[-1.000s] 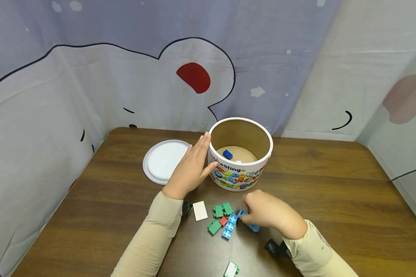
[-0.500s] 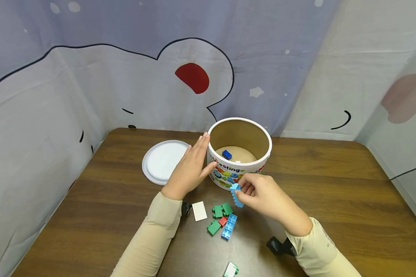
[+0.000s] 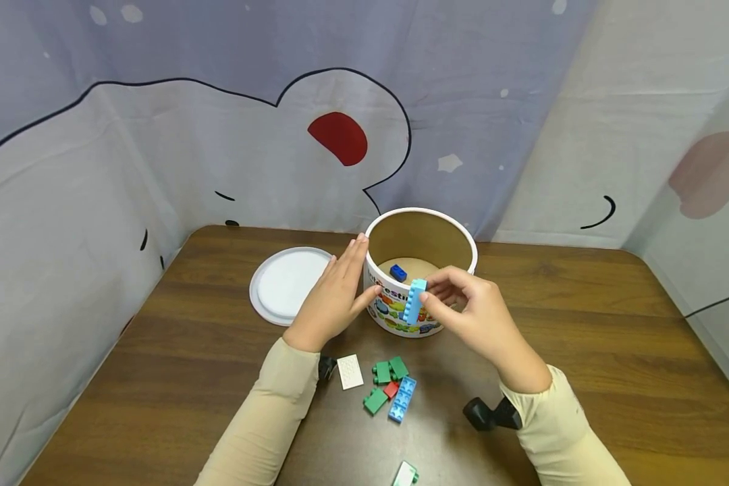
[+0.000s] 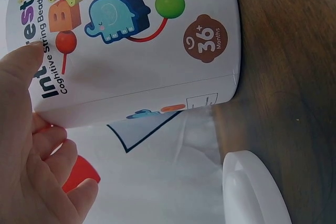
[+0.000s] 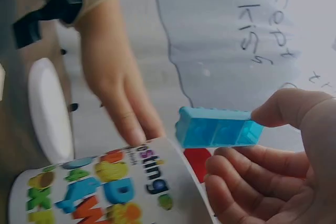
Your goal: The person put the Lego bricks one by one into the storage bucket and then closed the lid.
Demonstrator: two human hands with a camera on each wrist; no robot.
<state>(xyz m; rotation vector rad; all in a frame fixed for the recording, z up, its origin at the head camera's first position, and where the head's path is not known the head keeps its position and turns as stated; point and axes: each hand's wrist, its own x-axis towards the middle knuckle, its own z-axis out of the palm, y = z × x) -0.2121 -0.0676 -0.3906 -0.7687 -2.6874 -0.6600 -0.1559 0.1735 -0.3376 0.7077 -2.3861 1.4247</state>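
A white printed bucket (image 3: 401, 312) stands upright on the table, a dark blue brick (image 3: 398, 273) lying on its floor. My left hand (image 3: 334, 293) rests against the bucket's left side, fingers straight and thumb on the printed front. My right hand (image 3: 476, 314) pinches a light blue brick (image 3: 414, 302) between thumb and fingers, in front of the bucket's rim. In the right wrist view the brick's hollow underside (image 5: 223, 132) shows. Below the hands lie green bricks (image 3: 375, 399), a red brick (image 3: 391, 389), another light blue brick (image 3: 402, 399) and a cream studded plate (image 3: 350, 371).
A white round lid (image 3: 288, 283) lies left of the bucket. A white and green brick (image 3: 405, 474) is at the near edge of the view. Behind the wooden table (image 3: 583, 324) hangs a printed curtain (image 3: 219, 155).
My right hand has picked the light blue brick off the table and raised it to the bucket's front. The left hand has stayed on the bucket.
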